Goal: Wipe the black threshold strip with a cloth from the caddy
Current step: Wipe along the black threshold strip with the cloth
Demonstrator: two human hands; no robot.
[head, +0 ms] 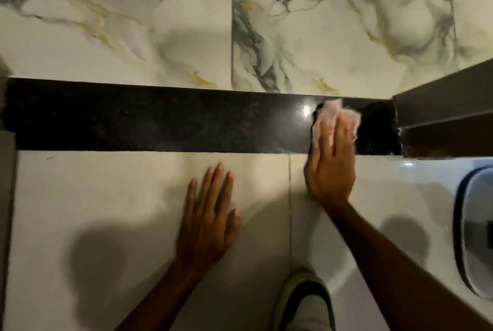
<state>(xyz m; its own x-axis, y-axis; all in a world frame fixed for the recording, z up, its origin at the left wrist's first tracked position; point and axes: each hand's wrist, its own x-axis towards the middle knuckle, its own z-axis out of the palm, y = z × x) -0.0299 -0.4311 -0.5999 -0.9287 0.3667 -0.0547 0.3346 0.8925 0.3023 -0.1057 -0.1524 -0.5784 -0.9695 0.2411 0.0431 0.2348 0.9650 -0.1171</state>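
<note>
The black threshold strip (160, 119) runs across the floor from left to right, between marbled tiles above and plain white tiles below. Near the strip's right end my right hand (330, 167) lies flat, its fingers pressing a pale pink cloth (333, 114) onto the black surface. Part of the cloth is hidden under the fingers. My left hand (208, 218) rests flat on the white tile below the strip, fingers spread, holding nothing. No caddy is in view.
A dark door frame (440, 106) meets the strip's right end. A white and dark rounded object (474, 234) sits at the right edge. My shoe (306, 301) stands on the white tile (93, 197) at the bottom. Marbled tiles (160, 23) lie beyond the strip.
</note>
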